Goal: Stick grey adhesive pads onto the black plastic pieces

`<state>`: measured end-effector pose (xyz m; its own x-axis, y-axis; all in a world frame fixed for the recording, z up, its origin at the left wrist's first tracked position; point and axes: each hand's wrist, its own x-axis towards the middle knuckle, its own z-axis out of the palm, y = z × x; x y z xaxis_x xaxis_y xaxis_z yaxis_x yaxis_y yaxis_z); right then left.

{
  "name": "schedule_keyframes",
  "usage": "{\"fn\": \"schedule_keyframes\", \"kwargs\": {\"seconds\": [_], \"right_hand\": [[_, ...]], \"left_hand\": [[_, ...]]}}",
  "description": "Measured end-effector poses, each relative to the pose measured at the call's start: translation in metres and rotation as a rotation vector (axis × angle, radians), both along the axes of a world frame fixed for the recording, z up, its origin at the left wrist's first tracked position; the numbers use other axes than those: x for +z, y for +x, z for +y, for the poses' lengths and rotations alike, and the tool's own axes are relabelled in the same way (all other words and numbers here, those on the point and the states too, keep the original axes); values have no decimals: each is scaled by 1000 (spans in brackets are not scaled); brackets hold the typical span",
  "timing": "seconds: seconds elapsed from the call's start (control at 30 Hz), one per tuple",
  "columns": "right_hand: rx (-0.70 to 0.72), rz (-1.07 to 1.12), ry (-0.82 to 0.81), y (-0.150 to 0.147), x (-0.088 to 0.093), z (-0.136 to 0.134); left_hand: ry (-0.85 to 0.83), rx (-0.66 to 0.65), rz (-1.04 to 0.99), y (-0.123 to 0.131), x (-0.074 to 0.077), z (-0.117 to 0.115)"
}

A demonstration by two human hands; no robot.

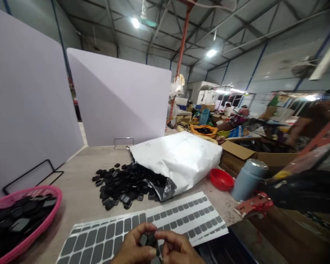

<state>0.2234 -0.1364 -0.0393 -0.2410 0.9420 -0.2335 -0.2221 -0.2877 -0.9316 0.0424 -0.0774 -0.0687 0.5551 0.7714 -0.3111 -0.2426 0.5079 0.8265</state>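
Observation:
Between the fingers of my left hand is a small dark plastic piece, partly covered by the fingers. My right hand meets it with thumb and forefinger pinched at the piece's edge; whether something thin is in that pinch I cannot make out. Under and beyond both hands lie white sheets of grey rounded stickers, larger ones on the left and smaller ones on the right. A heap of small black plastic pieces spills from the torn mouth of a white plastic bag.
A pink basket of black pieces stands at the left. To the right are a red bowl, a blue-grey flask and an open cardboard box. White panels on wire stands bound the table's back and left.

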Motion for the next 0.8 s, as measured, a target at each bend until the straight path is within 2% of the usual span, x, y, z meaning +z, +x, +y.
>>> {"fn": "schedule_keyframes", "kwargs": {"seconds": [0.13, 0.23, 0.3, 0.37, 0.4, 0.47, 0.53, 0.63, 0.8], "right_hand": [[8, 12, -43, 4, 12, -6], [19, -37, -37, 8, 12, -8], [15, -137, 22, 10, 9, -8], [-69, -316, 147, 11, 5, -7], [-154, -421, 228, 11, 3, -7], [-329, -619, 422, 9, -1, -5], [-411, -752, 631, 6, -4, -2], [-352, -888, 860, 3, -7, 3], [-329, -1103, 1041, 2, -16, 9]], "left_hand": [[-68, -1, -29, 4, 8, -3], [-37, 5, -21, 6, 11, -2], [-15, 19, -19, 9, 12, -1], [0, 30, 1, 11, 14, -1], [-1, 29, 11, 13, 16, -1], [-16, 30, 10, 15, 21, -2], [-40, 32, -29, 16, 25, -4], [-57, 32, -84, 17, 26, -6], [-86, 70, -86, 17, 13, -7]]}}
